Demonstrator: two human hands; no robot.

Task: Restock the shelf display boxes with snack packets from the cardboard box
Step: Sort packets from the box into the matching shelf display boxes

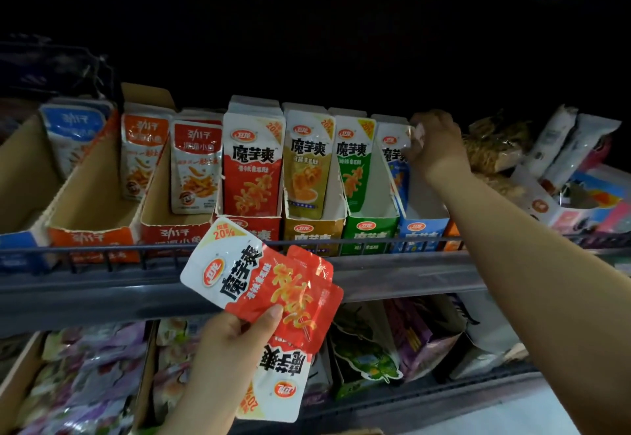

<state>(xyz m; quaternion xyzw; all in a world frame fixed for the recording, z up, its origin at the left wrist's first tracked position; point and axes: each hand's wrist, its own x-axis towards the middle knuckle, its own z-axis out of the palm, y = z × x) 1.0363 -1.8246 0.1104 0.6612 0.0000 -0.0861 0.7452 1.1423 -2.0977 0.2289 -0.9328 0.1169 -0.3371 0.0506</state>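
Note:
My left hand [235, 339] grips several red-and-white snack packets [263, 284] fanned out below the shelf rail, one hanging upside down. My right hand [435, 142] reaches up to the blue display box [423, 223] and pinches the top of a blue packet [396, 148] standing in it. To its left stand the green display box [370, 226], the yellow display box [312, 229] and the red display box [251, 226], each with upright packets. The cardboard box is out of view.
Further left are orange and red fish-snack display boxes [99, 229], only partly filled. A dark wire rail [170, 248] runs along the shelf front. Bagged noodles and assorted packets [495, 148] lie at the right. A lower shelf [85, 376] holds more snack bags.

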